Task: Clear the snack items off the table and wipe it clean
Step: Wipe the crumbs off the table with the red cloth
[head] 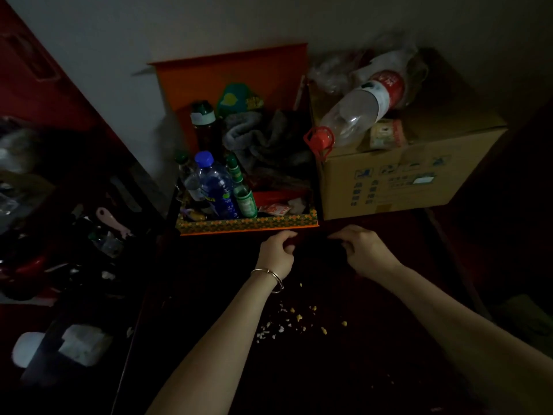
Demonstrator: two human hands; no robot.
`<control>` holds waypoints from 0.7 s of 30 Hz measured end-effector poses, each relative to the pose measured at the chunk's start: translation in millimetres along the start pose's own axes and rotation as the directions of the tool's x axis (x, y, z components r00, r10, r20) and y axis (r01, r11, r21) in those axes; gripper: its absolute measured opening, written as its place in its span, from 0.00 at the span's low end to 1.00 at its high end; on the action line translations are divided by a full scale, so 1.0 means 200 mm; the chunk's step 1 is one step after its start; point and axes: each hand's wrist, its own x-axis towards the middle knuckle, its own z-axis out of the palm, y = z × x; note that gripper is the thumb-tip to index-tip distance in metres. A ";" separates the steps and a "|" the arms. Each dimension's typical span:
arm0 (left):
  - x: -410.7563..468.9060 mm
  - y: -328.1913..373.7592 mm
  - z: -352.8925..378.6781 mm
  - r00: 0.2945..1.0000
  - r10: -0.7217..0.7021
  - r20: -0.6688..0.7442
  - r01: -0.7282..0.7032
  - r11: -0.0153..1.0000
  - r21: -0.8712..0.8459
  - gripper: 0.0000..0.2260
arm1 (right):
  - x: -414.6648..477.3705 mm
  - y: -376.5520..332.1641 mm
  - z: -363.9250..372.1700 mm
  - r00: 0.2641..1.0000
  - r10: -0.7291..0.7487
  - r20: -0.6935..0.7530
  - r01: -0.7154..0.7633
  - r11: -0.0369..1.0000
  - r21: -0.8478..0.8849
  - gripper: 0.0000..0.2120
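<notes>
The scene is very dim. Yellow and white snack crumbs [294, 322] lie scattered on the dark red table [344, 369] between my forearms. My left hand [276, 250], with a bangle on the wrist, and my right hand [360, 250] both pinch a dark item [321, 250] just in front of the orange box. The item is almost black against the table, so I cannot tell what it is.
An open orange box [248, 224] at the table's back holds a blue-capped water bottle [217, 187], green bottles and a grey cloth [257, 139]. To its right, a cardboard box [413, 181] carries a big empty plastic bottle [356, 112]. Clutter fills the dark area on the left.
</notes>
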 end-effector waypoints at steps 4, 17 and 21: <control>0.13 0.09 0.07 0.999 0.029 -0.026 -0.029 1.000 -0.002 0.15 | 0.09 0.08 -0.05 0.998 0.045 -0.035 -0.047 0.998 -0.052 0.17; 0.48 -0.09 0.50 0.996 -0.044 0.081 0.038 0.997 0.073 0.17 | 0.31 0.51 0.34 0.976 0.209 0.052 -0.193 0.956 -0.221 0.18; 0.52 -0.15 0.54 0.993 0.041 0.106 -0.056 0.988 0.143 0.17 | 0.28 0.47 0.40 0.980 0.200 0.014 -0.190 0.946 -0.261 0.18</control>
